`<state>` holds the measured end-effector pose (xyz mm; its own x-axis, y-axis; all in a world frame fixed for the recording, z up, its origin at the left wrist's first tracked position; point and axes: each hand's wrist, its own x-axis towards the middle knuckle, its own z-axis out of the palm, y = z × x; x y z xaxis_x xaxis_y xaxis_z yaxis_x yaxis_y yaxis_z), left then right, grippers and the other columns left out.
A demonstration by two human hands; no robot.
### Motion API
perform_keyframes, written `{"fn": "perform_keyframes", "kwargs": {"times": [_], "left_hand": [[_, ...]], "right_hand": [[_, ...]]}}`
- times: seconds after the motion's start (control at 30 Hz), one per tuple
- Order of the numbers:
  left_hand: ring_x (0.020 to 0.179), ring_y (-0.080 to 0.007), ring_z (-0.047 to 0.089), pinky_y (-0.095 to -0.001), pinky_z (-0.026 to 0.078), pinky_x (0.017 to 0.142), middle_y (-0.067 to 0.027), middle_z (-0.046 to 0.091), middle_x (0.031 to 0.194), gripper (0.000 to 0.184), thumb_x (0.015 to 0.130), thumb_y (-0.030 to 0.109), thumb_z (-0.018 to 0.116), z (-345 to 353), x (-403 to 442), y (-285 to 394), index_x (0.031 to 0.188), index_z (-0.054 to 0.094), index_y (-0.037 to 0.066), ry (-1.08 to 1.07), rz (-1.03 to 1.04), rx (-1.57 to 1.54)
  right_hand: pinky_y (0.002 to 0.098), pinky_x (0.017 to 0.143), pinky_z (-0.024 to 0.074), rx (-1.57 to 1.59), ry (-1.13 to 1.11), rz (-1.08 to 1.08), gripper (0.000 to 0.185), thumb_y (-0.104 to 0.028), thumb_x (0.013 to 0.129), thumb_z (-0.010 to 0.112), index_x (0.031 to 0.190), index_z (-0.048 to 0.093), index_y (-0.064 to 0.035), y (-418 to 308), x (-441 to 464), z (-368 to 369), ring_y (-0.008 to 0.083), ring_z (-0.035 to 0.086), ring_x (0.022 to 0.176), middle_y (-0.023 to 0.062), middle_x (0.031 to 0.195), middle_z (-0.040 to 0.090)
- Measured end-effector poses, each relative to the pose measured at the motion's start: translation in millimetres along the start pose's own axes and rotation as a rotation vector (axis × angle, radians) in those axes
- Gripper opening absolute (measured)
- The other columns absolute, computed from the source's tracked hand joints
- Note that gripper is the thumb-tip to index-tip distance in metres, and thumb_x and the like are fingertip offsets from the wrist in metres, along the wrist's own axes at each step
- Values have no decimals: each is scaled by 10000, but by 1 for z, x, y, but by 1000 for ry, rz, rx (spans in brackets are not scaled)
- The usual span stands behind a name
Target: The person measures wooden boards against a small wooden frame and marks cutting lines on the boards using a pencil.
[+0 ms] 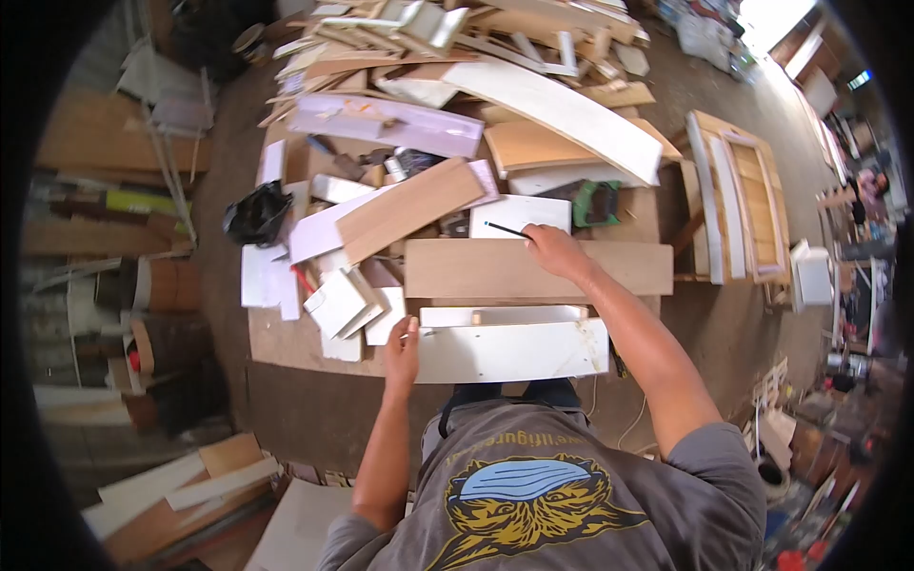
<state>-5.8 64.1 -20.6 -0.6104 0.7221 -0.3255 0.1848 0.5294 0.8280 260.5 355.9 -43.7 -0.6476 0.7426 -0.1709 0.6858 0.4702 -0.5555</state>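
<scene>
A dark pencil (507,229) is pinched in my right hand (554,252), its teal-tipped end pointing left. This hand is over the upper edge of a long brown board (476,270) that lies across the table. My left hand (401,352) is closed at the left end of a white board (514,352) along the table's front edge. The fingertips point upward, and part of the grip is hidden. Behind the white board's top edge, narrow pale pieces form a shallow box shape. A white panel (519,214) lies under the pencil.
A green-handled saw (598,203) lies behind the brown board. White blocks (345,305), a black plastic bag (258,213) and a slanted brown plank (409,209) are on the left. Scrap wood (381,48) is heaped at the back. A wooden frame (743,200) stands at the right.
</scene>
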Motion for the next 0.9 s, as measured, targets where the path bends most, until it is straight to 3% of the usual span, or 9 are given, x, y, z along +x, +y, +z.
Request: {"fn": "perform_keyframes", "kwargs": {"times": [0.1, 0.17, 0.27, 0.37, 0.47, 0.57, 0.7, 0.83, 0.9], "left_hand": [[898, -128, 643, -296, 527, 783, -86, 724, 1060, 450, 1054, 375, 637, -5, 0, -10, 1278, 668, -15, 42, 7, -193], [869, -135, 650, -304, 535, 771, -87, 729, 1024, 453, 1048, 383, 647, -17, 5, -5, 1252, 678, -19, -31, -119, -170], [872, -157, 655, -314, 542, 786, -90, 735, 997, 477, 1025, 400, 677, -29, 6, 16, 1238, 681, -27, -116, -95, -107], [1011, -223, 671, -355, 544, 867, -162, 716, 1128, 559, 998, 405, 708, -20, 7, 0, 1331, 612, -34, -227, -48, -117], [1075, -299, 672, -402, 538, 922, -226, 676, 1227, 677, 976, 424, 728, -1, -6, -14, 1413, 512, -47, 15, 118, -57], [1143, -343, 654, -429, 527, 955, -267, 643, 1281, 765, 961, 437, 741, 4, -10, -36, 1449, 434, -66, -185, -70, -130], [1021, -308, 703, -413, 546, 906, -237, 717, 1116, 664, 962, 467, 734, -1, -15, -41, 1287, 588, -93, -248, -166, -141], [955, -214, 694, -370, 552, 856, -170, 738, 1047, 586, 991, 447, 709, -14, -14, -22, 1229, 634, -84, -313, -193, -283], [960, -177, 678, -352, 550, 846, -151, 734, 1060, 571, 1002, 431, 701, -12, -12, -30, 1240, 628, -83, -327, -166, -335]], "right_hand": [[587, 844, 519, 92, -117, -37, 270, -289, 1023, 564, 1191, 646, -94, -68, 37, 24, 476, 675, 994, 260, 1007, 717], [593, 827, 518, 98, -120, -62, 296, -319, 1023, 571, 1210, 632, -98, -116, 63, 38, 477, 685, 948, 252, 953, 717], [592, 824, 527, -16, -127, -115, 283, -290, 1019, 574, 1179, 606, -59, -175, 110, 55, 454, 697, 939, 237, 932, 719], [583, 827, 543, -64, 83, -120, 248, -240, 1019, 557, 1112, 610, -17, -186, 171, 89, 455, 697, 928, 249, 957, 714], [570, 846, 555, -133, 92, -100, 239, -185, 1009, 551, 1144, 619, -1, -193, 217, 101, 452, 693, 980, 257, 1059, 691], [552, 891, 545, -115, 134, -105, 296, -180, 985, 601, 1242, 631, -35, -185, 245, 114, 429, 673, 1062, 237, 1146, 666], [512, 991, 511, -42, 212, -95, 385, -224, 963, 657, 1315, 645, -68, -188, 226, 93, 398, 627, 1165, 200, 1207, 655], [477, 1031, 495, -79, 158, -148, 443, -304, 943, 698, 1301, 653, -47, -151, 136, 47, 395, 615, 1200, 193, 1279, 654], [488, 1052, 481, -137, 66, -13, 480, -362, 904, 724, 1263, 681, -46, -124, 60, 11, 391, 591, 1255, 190, 1279, 668]]}}
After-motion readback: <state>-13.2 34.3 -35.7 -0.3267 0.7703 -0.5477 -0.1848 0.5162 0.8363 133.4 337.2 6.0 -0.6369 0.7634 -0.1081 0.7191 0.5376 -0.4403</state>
